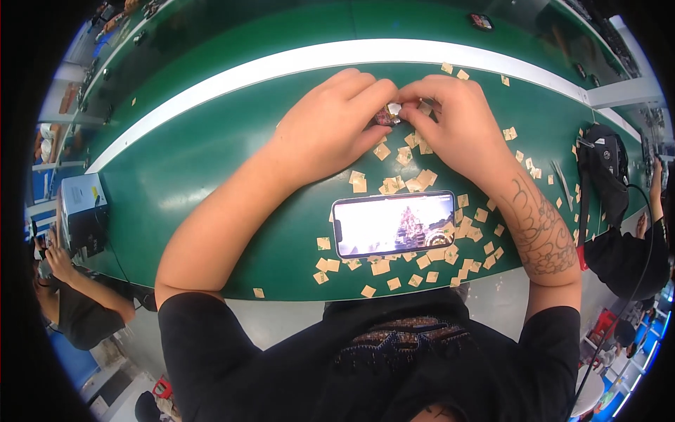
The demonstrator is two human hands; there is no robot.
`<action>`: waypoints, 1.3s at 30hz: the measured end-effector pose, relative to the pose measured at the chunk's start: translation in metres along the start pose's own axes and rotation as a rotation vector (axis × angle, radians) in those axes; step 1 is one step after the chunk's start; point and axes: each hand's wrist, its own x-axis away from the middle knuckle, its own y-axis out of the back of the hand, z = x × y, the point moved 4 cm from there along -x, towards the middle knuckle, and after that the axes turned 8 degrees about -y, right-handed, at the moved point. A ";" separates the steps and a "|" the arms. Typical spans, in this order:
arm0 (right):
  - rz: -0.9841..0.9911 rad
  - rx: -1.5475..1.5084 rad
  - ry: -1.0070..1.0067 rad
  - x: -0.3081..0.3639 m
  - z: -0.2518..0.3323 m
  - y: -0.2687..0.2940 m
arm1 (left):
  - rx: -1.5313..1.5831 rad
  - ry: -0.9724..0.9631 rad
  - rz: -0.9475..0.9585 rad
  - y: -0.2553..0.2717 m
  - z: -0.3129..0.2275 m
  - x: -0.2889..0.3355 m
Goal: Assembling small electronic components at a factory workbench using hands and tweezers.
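Observation:
Between my hands, near the far side of the green table, is a small dark, reddish piece [384, 117] with a pale, shiny square on top. My left hand [341, 116] is closed around its left side, thumb below and fingers above, hiding much of it. My right hand [457, 116] is closed in a pinch at the piece's right edge; its fingertips hide what they grip. Toward my body, a phone [394, 225] lies flat with its screen lit. Many small tan paper squares [380, 266] are scattered around and under it.
A white rail [351, 53] borders the table's far side; beyond it a small dark device [481, 22] lies on a green surface. At the left edge stands a black and white box [83, 211]. To the right are tweezers [562, 184] and a black bag [605, 162]. Other people sit at both sides.

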 end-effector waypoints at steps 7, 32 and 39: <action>-0.066 0.031 0.057 -0.002 -0.010 -0.002 | 0.027 0.018 0.012 0.000 -0.001 -0.002; -0.318 -0.073 0.137 -0.002 -0.019 0.008 | 0.207 0.424 -0.181 0.007 0.031 -0.011; -0.226 -0.011 0.139 -0.017 -0.049 0.013 | -0.060 0.554 -0.343 0.042 0.152 -0.010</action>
